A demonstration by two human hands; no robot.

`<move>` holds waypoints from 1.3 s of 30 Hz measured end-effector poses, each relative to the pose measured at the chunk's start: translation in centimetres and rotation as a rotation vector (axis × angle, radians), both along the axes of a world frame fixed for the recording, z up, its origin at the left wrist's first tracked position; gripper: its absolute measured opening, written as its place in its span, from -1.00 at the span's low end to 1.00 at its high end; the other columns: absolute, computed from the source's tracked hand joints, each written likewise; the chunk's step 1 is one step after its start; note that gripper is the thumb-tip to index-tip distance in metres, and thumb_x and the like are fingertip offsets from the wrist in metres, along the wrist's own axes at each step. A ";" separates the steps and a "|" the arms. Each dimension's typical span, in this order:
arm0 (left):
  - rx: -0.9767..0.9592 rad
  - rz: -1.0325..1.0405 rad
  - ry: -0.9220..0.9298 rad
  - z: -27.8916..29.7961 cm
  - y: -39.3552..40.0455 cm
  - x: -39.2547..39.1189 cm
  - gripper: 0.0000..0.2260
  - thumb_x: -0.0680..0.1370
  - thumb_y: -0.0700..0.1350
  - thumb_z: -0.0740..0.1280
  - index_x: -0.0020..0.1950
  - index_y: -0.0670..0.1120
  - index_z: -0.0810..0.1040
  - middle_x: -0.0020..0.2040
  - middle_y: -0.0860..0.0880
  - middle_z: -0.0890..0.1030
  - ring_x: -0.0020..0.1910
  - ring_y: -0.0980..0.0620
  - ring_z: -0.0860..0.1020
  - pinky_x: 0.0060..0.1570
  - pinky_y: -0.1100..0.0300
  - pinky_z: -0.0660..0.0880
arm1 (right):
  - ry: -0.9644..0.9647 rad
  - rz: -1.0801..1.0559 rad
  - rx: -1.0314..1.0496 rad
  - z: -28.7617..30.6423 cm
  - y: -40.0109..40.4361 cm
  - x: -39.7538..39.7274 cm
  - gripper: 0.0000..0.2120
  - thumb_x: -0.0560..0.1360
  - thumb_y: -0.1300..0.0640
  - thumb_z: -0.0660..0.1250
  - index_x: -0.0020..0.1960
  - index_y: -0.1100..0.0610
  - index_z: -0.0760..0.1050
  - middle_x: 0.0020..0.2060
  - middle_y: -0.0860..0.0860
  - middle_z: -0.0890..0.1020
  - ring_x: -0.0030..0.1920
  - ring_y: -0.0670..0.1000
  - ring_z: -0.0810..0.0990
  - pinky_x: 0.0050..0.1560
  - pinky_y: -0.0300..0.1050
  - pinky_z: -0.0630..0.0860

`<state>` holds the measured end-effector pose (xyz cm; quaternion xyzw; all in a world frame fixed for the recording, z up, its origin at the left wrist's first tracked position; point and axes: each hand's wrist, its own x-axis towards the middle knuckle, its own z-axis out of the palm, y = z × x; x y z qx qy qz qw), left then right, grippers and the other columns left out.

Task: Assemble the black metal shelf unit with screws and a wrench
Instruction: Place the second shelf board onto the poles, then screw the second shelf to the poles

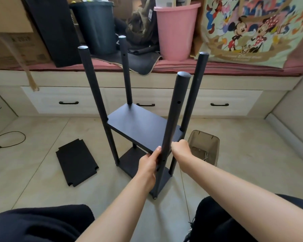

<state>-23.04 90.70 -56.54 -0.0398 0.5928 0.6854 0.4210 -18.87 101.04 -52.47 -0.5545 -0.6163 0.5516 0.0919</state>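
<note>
The black shelf unit stands on the tiled floor with several upright poles, a middle shelf board [140, 126] and a lower board [135, 163]. My left hand [150, 163] grips the near pole [175, 116] just below the middle board's front corner. My right hand [181, 150] is curled at the right side of the same pole at that corner; whatever it holds is hidden. A loose black shelf panel [76, 162] lies flat on the floor to the left. No wrench shows.
A clear brownish plastic box [204, 145] with screws inside sits on the floor right of the unit. A black cable [10, 140] lies far left. Behind, a drawer bench carries a dark bin [96, 27], a pink bucket [175, 30] and a cartoon bag [252, 30].
</note>
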 end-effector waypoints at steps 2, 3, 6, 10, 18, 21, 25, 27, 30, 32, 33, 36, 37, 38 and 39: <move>0.015 -0.012 0.005 0.0 0.4 -0.5 -0.70 0.53 0.06 0.48 0.11 -0.13 0.66 -0.07 -0.03 0.75 -0.07 0.02 0.71 -0.19 0.16 0.53 | 0.015 0.018 0.037 -0.5 1.1 -0.2 -0.70 0.60 0.22 0.17 0.28 0.32 0.37 0.02 0.17 0.51 -0.16 0.04 0.44 -0.18 -0.10 0.36; 0.033 -0.028 0.006 0.0 0.5 -0.7 -0.72 0.54 0.03 0.47 0.12 -0.14 0.65 -0.08 -0.04 0.75 -0.12 0.04 0.72 -0.22 0.17 0.55 | 0.019 0.022 0.038 -0.7 1.6 -0.2 -0.73 0.60 0.22 0.17 0.25 0.31 0.38 -0.02 0.16 0.49 -0.16 0.05 0.43 -0.14 -0.08 0.36; 0.074 -0.079 0.018 0.0 1.0 -1.3 -0.76 0.55 -0.01 0.45 0.09 -0.16 0.66 -0.15 -0.05 0.74 -0.21 0.06 0.71 -0.31 0.19 0.57 | 0.020 0.087 0.056 -1.2 3.0 -0.3 -0.79 0.60 0.17 0.20 0.13 0.29 0.46 -0.15 0.14 0.41 -0.21 0.06 0.37 -0.17 -0.09 0.32; 0.088 -0.083 0.016 -0.1 1.6 -1.6 -0.83 0.58 -0.06 0.43 0.03 -0.17 0.67 -0.22 -0.04 0.72 -0.25 0.07 0.70 -0.24 0.14 0.56 | 0.076 0.108 0.018 -1.2 3.8 -0.1 -0.73 0.59 0.12 0.23 0.20 0.28 0.47 -0.05 0.22 0.56 -0.13 0.11 0.55 -0.26 -0.12 0.32; 0.093 -0.054 0.036 -0.1 1.8 -1.6 -0.85 0.58 -0.11 0.42 0.01 -0.19 0.68 -0.18 -0.07 0.73 -0.24 0.04 0.70 -0.07 0.03 0.58 | 0.165 0.118 -0.076 -2.1 4.9 0.6 -0.72 0.65 0.01 0.16 0.20 0.18 0.48 0.05 0.09 0.65 0.01 0.03 0.62 0.05 0.01 0.50; 0.100 -0.047 0.030 -0.3 1.9 -1.7 -0.83 0.58 -0.11 0.42 0.05 -0.21 0.67 -0.17 -0.07 0.73 -0.23 0.03 0.71 -0.13 0.05 0.58 | 0.118 0.086 -0.092 -3.1 6.4 1.3 -0.66 0.68 -0.04 0.05 0.19 0.17 0.46 -0.10 0.07 0.71 -0.01 0.04 0.62 0.10 0.04 0.49; 0.113 -0.073 0.021 -0.6 1.8 -2.0 -0.77 0.59 -0.10 0.41 0.15 -0.22 0.66 -0.05 -0.12 0.74 -0.15 0.00 0.72 -0.10 0.05 0.59 | 0.040 0.153 0.088 -4.9 9.2 3.2 -0.68 0.67 0.09 0.09 0.09 0.28 0.53 -0.16 0.15 0.69 -0.21 0.06 0.60 -0.16 -0.06 0.49; 0.124 -0.088 0.019 -0.8 1.8 -2.2 -0.77 0.59 -0.10 0.41 0.15 -0.23 0.66 -0.05 -0.11 0.74 -0.14 0.00 0.72 -0.18 0.08 0.61 | -0.071 0.220 0.228 -6.1 10.8 4.0 -0.68 0.66 0.12 0.10 0.03 0.27 0.56 -0.16 0.13 0.68 -0.19 0.04 0.62 -0.10 -0.05 0.56; 0.121 -0.081 0.021 -0.9 1.9 -2.3 -0.78 0.59 -0.10 0.42 0.11 -0.24 0.66 -0.12 -0.10 0.73 -0.18 0.01 0.72 -0.31 0.15 0.61 | -0.250 0.354 0.397 -8.0 13.2 5.1 -0.69 0.66 0.09 0.09 -0.04 0.23 0.54 -0.12 0.15 0.67 -0.04 0.16 0.63 0.07 0.05 0.55; 0.102 -0.083 0.031 -1.0 2.0 -2.3 -0.79 0.58 -0.09 0.42 0.06 -0.22 0.69 -0.10 -0.11 0.74 -0.17 0.01 0.72 -0.32 0.16 0.61 | -0.437 0.524 0.555 -9.2 14.6 5.5 -0.70 0.67 0.07 0.08 -0.04 0.22 0.49 -0.05 0.19 0.63 -0.04 0.23 0.60 0.00 0.04 0.53; 0.094 -0.081 0.034 -1.1 2.0 -2.3 -0.81 0.57 -0.08 0.43 0.03 -0.21 0.70 -0.09 -0.11 0.74 -0.17 0.01 0.72 -0.32 0.16 0.61 | -0.544 0.627 0.659 -9.7 15.1 5.7 -0.72 0.67 0.07 0.08 -0.01 0.21 0.48 -0.02 0.20 0.62 -0.03 0.23 0.58 -0.03 0.03 0.52; 0.090 -0.083 0.038 -1.2 1.9 -2.5 -0.83 0.56 -0.07 0.44 -0.09 -0.15 0.76 -0.08 -0.11 0.74 -0.15 0.01 0.73 -0.31 0.16 0.62 | -0.744 0.927 0.951 -12.3 16.1 6.0 -0.81 0.66 0.15 0.12 0.14 0.19 0.47 0.13 0.15 0.60 0.18 0.19 0.51 0.02 -0.01 0.41; 0.090 -0.092 0.048 -1.2 1.8 -2.6 -0.83 0.55 -0.06 0.44 -0.09 -0.12 0.77 -0.07 -0.11 0.74 -0.14 0.01 0.73 -0.28 0.14 0.62 | -0.779 1.020 1.010 -13.5 16.3 6.1 -0.78 0.65 0.15 0.13 0.21 0.19 0.46 0.19 0.14 0.57 0.25 0.16 0.46 0.07 -0.01 0.39; 0.089 -0.102 0.058 -1.3 1.7 -2.6 -0.85 0.55 -0.05 0.44 -0.08 -0.09 0.77 -0.06 -0.10 0.74 -0.12 0.01 0.73 -0.23 0.12 0.62 | -0.811 1.099 1.052 -14.6 16.3 6.2 -0.73 0.65 0.11 0.13 0.26 0.21 0.44 0.23 0.14 0.54 0.29 0.15 0.42 0.13 0.00 0.37; 0.086 -0.110 0.067 -1.4 1.7 -2.7 -0.85 0.56 -0.05 0.43 -0.07 -0.07 0.77 -0.04 -0.10 0.74 -0.09 0.02 0.73 -0.17 0.10 0.61 | -0.843 1.157 1.078 -15.6 16.2 6.3 -0.67 0.66 0.04 0.12 0.30 0.22 0.41 0.26 0.15 0.52 0.31 0.15 0.41 0.17 0.01 0.36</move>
